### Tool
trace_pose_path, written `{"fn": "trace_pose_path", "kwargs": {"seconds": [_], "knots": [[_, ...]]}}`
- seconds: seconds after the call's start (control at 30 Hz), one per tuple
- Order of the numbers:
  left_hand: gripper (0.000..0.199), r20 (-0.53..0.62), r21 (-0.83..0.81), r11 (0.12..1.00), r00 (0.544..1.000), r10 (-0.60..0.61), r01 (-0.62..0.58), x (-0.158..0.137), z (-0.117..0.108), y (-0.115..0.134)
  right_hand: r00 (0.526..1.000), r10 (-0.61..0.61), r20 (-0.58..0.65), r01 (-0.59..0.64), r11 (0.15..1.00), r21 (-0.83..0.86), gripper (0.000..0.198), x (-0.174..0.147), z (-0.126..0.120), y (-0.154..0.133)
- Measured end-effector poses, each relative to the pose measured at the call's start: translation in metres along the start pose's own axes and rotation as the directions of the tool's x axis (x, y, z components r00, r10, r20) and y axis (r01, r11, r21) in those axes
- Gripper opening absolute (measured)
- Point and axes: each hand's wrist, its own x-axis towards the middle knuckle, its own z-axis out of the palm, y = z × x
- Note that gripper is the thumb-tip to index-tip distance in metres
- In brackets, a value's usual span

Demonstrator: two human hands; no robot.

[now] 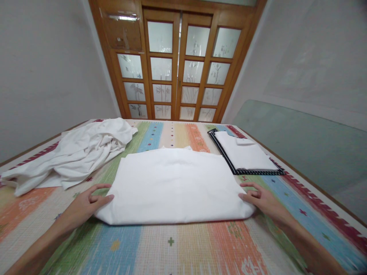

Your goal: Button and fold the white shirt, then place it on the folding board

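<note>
A folded white shirt (177,187) lies flat in front of me, with its long folded edge toward me. My left hand (91,198) is at its left side, thumb on the cloth and index finger stretched beside the edge. At the opposite side, my right hand (256,196) holds the right edge in the same way, its thumb against the cloth. Both hands look closed on the sides of the shirt; the other fingers are partly hidden.
A crumpled white cloth (83,149) lies at the left. On the right, a folded white garment (246,152) rests on a folded black garment with white marks (229,160). A striped, patterned cover (160,248) lies beneath everything. Wooden glass-paned doors (176,65) stand beyond, between walls.
</note>
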Motion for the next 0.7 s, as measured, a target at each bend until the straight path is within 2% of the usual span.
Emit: {"fn": "trace_pose_path", "kwargs": {"seconds": [0.13,0.4,0.6,0.7], "knots": [[0.075,-0.020,-0.021,0.999,0.999,0.030,-0.030,0.005,0.000,0.003,1.000,-0.004,0.010,0.003,1.000,0.010,0.062,0.007,0.002,-0.004],[0.073,-0.101,-0.037,0.999,0.995,0.018,-0.022,0.021,0.007,0.034,1.000,-0.008,0.005,0.008,0.995,0.097,0.059,0.039,0.012,-0.017],[0.073,-0.047,-0.027,0.999,0.998,0.037,-0.038,0.016,-0.004,0.022,0.999,-0.045,0.016,0.044,0.996,0.081,0.060,0.028,0.003,-0.021],[0.071,0.025,-0.010,0.998,0.998,0.058,-0.058,0.011,-0.011,0.014,0.996,-0.021,0.085,0.018,0.999,0.038,0.068,0.017,-0.002,-0.019]]}}
